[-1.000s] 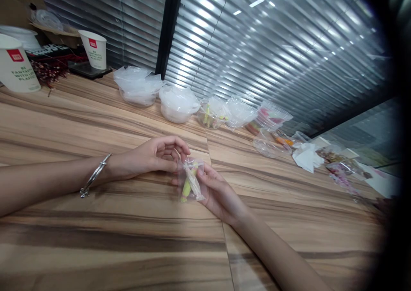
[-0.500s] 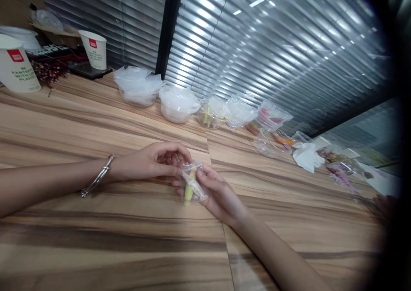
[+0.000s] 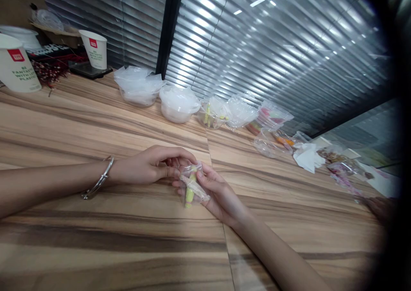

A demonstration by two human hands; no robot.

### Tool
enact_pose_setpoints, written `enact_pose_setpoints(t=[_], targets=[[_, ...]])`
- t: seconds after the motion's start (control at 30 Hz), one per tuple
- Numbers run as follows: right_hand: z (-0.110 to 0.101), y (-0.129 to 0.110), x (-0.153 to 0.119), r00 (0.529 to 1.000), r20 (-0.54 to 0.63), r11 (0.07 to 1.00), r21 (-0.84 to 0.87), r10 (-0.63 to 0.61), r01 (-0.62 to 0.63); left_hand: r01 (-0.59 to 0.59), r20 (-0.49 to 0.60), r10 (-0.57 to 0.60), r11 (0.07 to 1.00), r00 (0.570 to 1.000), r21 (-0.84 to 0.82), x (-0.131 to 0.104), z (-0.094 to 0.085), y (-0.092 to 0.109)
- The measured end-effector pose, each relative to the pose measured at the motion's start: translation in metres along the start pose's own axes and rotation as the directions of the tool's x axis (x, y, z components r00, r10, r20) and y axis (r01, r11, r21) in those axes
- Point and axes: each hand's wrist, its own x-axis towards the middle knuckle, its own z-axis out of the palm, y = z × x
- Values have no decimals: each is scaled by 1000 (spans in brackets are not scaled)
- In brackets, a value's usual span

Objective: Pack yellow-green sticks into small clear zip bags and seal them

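A small clear plastic bag (image 3: 190, 199) with a slim yellow-green item and a pale, whitish piece inside is held above the table. My right hand (image 3: 221, 192) grips its right side, thumb in front and fingers behind. My left hand (image 3: 150, 164), a silver bangle on its wrist, has curled fingers at the bag's upper left. Its index fingertip meets the top edge and its thumb lies by the left edge. What the other left fingers touch is partly hidden.
Along the back of the wooden table (image 3: 128, 244) stand clear bowls, including one of white bags (image 3: 138, 87) and one with yellow-green pieces (image 3: 212, 113). Paper cups (image 3: 94, 51) are at left. Crumpled tissue (image 3: 308, 157) and another person's blurred hand (image 3: 379, 207) are at right.
My left hand has shifted slightly, its index finger reaching further over the bag's top. The bag's contents sit at a slightly different angle. The other person's hand at right shows more.
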Motion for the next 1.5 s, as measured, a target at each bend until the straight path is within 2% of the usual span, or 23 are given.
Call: enact_pose_setpoints(t=[0.13, 0.3, 0.53, 0.67, 0.8, 1.07, 1.5], targets=[[0, 0, 0, 1000, 1, 1000, -24, -1, 1, 1, 64, 0, 1000, 998, -11, 0, 0, 2], [0, 0, 1, 1000, -15, 1000, -25, 5, -6, 30, 83, -24, 997, 996, -74, 1, 0, 4], [-1, 0, 1, 1000, -13, 1000, 1, 1, -1, 33, 50, -31, 999, 998, -38, 0, 1, 4], [-1, 0, 0, 1000, 8, 999, -46, -16, 16, 12, 13, -11, 999, 1000, -38, 0, 2, 4], [0, 0, -1, 999, 17, 994, -104, -33, 34, 26, 27, -23, 993, 999, -111, 0, 2, 4], [3, 0, -1, 1000, 13, 985, -171, -25, 27, 98, 126, -57, 929, 990, -356, 1, 2, 2], [2, 0, 0, 999, 23, 985, -172, -29, 33, 103, 141, -54, 923, 989, -371, 1, 0, 5]])
